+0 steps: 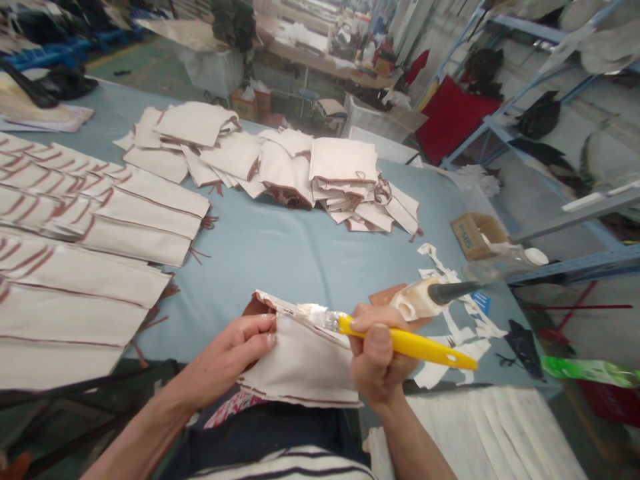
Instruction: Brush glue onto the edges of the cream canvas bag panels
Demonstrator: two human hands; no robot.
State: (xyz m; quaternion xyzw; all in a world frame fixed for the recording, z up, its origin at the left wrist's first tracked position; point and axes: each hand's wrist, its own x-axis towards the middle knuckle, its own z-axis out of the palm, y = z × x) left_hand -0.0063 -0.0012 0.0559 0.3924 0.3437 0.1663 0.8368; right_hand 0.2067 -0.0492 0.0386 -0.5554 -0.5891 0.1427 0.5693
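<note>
My right hand (377, 353) is closed around a paintbrush (415, 345) with a yellow handle. Its whitish bristles touch the brown-edged upper rim of a cream fabric piece (310, 363) at the table's near edge. With thumb and fingers, my left hand (237, 347) pinches the left end of that piece, where a brown inner side shows. Just beyond my right hand lies a whitish plastic bottle (417, 300) with a dark grip or nozzle, on a brown patch.
Overlapping cream pieces (145, 213) with brown edges cover the left of the blue table (295, 247). Another loose heap (345, 160) lies at the back. White scraps (455, 327), a small cardboard box (477, 235) and a clear jar (505, 263) are on the right, near metal shelving (545, 247).
</note>
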